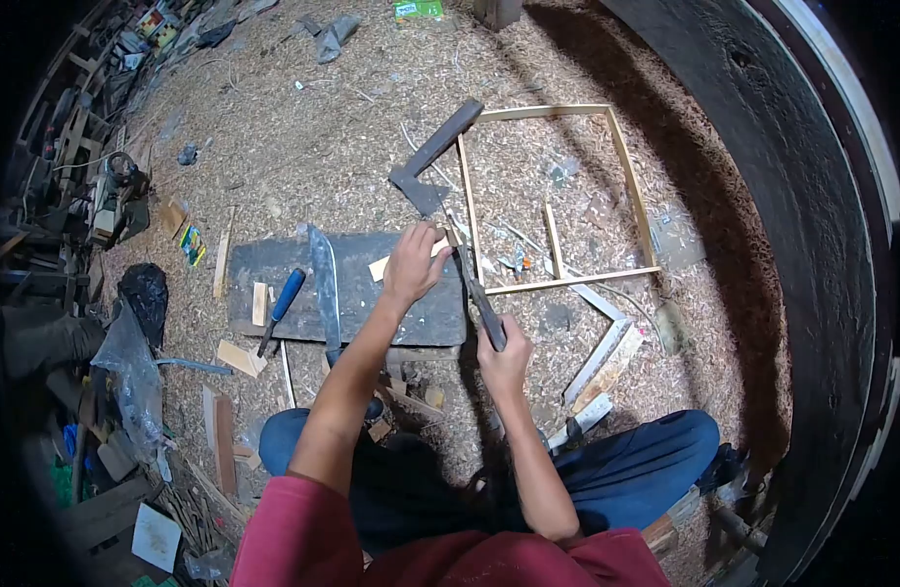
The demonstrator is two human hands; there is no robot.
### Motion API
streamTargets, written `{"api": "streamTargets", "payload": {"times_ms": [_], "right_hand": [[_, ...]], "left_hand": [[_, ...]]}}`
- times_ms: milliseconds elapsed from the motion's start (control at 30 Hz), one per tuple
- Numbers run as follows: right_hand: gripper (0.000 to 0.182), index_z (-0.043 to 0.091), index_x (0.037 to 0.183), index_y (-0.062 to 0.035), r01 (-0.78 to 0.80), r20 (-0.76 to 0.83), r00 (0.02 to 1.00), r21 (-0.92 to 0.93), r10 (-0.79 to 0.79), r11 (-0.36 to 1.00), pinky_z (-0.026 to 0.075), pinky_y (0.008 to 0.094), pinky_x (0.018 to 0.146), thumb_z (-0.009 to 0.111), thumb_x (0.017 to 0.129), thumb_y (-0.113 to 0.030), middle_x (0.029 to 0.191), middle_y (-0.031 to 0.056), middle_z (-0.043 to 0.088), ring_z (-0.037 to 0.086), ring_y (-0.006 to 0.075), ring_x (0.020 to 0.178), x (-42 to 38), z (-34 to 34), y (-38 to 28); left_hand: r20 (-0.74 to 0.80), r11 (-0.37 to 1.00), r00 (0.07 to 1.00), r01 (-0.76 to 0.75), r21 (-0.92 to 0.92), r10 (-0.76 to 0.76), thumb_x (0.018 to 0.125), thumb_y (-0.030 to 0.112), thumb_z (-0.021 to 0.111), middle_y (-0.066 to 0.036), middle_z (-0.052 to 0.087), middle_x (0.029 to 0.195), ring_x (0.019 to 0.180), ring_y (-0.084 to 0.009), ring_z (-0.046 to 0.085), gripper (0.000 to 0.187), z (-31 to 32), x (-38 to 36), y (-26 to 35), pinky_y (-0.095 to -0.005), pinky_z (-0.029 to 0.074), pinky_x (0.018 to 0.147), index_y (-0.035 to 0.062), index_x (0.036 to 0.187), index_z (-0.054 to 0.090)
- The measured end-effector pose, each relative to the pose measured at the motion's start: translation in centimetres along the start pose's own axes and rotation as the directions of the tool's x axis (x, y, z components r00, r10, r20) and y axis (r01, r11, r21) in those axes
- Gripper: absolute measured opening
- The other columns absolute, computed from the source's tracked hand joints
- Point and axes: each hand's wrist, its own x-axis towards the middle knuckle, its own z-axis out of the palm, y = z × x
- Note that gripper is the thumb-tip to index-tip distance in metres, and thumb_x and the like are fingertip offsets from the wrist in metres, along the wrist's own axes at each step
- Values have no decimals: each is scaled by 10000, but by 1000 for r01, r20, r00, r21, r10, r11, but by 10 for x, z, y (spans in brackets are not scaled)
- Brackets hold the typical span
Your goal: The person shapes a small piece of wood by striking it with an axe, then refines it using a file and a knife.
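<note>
My left hand presses a short pale wood strip down on a dark, worn board, its fingers curled around the strip near the board's right edge. Closed around the handle of a long dark tool is my right hand. The tool's far end reaches up to the wood beside my left fingertips; I cannot tell its exact kind. Across the board lies a long, slightly curved blade. Left of it rest a blue-handled chisel and a small wood block.
A thin rectangular wooden frame lies on the shavings-covered ground at right. Beyond the board is a dark L-shaped tool. A pale angled piece sits near my knee. Plastic bags and scraps crowd the left; a dark wall borders the right.
</note>
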Motion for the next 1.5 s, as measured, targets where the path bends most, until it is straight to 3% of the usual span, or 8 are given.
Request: {"api": "streamTargets", "payload": {"times_ms": [100, 133, 500, 567, 700, 733, 900, 1500], "right_hand": [[122, 610, 832, 15, -21, 1, 1000, -32, 21, 999, 424, 322, 537, 680, 858, -81, 585, 141, 516, 503, 126, 539, -38, -30, 8], [122, 630, 858, 9, -66, 23, 998, -35, 67, 997, 471, 379, 548, 678, 868, -103, 622, 190, 580, 651, 317, 577, -49, -39, 9], [96, 651, 890, 7, -35, 21, 999, -4, 35, 999, 467, 354, 520, 677, 866, -82, 626, 195, 602, 663, 267, 559, -40, -34, 13], [128, 610, 808, -3, -23, -31, 999, -24, 22, 999, 424, 331, 514, 682, 865, -93, 594, 124, 573, 521, 137, 522, -45, -36, 8], [120, 616, 817, 0, -43, 44, 998, 46, 41, 998, 422, 320, 519, 681, 867, -88, 582, 110, 543, 510, 136, 530, 2, -10, 2], [98, 648, 868, 11, -9, 65, 998, -46, 12, 999, 466, 365, 516, 678, 864, -82, 601, 189, 592, 655, 265, 536, 2, -10, 3], [187, 575, 775, 11, -41, 2, 999, 16, 41, 999, 449, 371, 511, 661, 884, -114, 601, 183, 579, 626, 226, 537, -41, -34, 12], [177, 622, 877, 13, -17, 37, 999, 30, 16, 999, 466, 386, 535, 677, 899, -153, 665, 220, 621, 667, 359, 613, -12, -10, -1]], "left_hand": [[15, 1000, 1000, 9, -12, -9, 866, 165, 670, -160, 557, 1029, 987, -355, 535, 252, 0, 1, 0, -435, 450, 879, 0, 1025, 567], [-6, 1000, 1000, -7, -5, 7, 864, 165, 672, -159, 555, 1019, 980, -355, 535, 253, 1, 2, 0, -434, 450, 874, 1, 1026, 568], [-40, 999, 999, -29, -26, 28, 862, 169, 674, -166, 566, 1032, 974, -361, 537, 259, 3, 4, -4, -437, 455, 860, -3, 1026, 571], [-3, 1000, 1000, -9, 13, 9, 856, 153, 678, -165, 564, 1024, 972, -362, 538, 255, 3, 0, -3, -438, 454, 861, -3, 1025, 569], [17, 1000, 1000, 17, -17, -16, 848, 143, 679, -178, 561, 1039, 992, -370, 537, 259, 2, 0, -2, -441, 453, 875, -5, 1030, 568], [16, 1000, 1000, 13, -19, -13, 848, 143, 679, -178, 561, 1039, 992, -370, 537, 259, 2, -2, -2, -441, 453, 875, -5, 1030, 568], [-19, 1000, 1000, -17, 5, 18, 849, 173, 688, -183, 558, 1041, 994, -372, 538, 292, 1, 0, 0, -447, 452, 871, -8, 1045, 570], [60, 999, 997, -54, 9, 53, 851, 178, 693, -172, 561, 1010, 958, -363, 537, 271, 0, -2, 3, -442, 447, 848, 5, 1019, 570]]}}
